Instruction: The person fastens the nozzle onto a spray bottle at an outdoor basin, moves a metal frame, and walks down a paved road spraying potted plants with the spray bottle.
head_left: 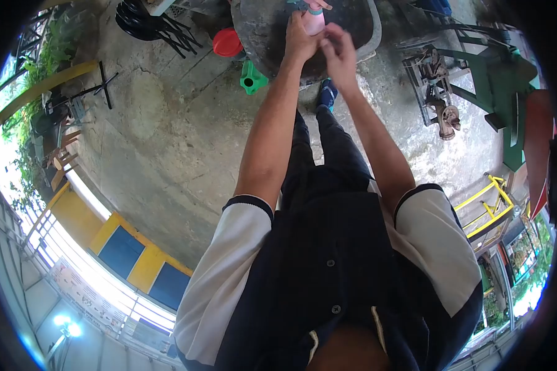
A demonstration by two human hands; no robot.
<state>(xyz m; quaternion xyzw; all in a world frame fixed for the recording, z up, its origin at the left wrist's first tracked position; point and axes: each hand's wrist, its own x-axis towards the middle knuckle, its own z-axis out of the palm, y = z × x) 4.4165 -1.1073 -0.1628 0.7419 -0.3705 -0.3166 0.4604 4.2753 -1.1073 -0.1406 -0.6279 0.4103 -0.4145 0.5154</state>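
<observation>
A pink bottle with a teal collar at its top is at the upper middle of the view. My left hand is wrapped around its side. Close to the bottle's lower end is my right hand, its fingers bent and blurred by motion; whether they touch the bottle is unclear. Both hands are over a large dark grey tub with a pale rim. The frame's upper edge cuts off whatever is above the bottle.
Beside the tub are a red plastic basin and a green plastic stool. Black chairs lie at upper left. A rusty metal machine part, green machinery and a yellow metal frame stand on the right.
</observation>
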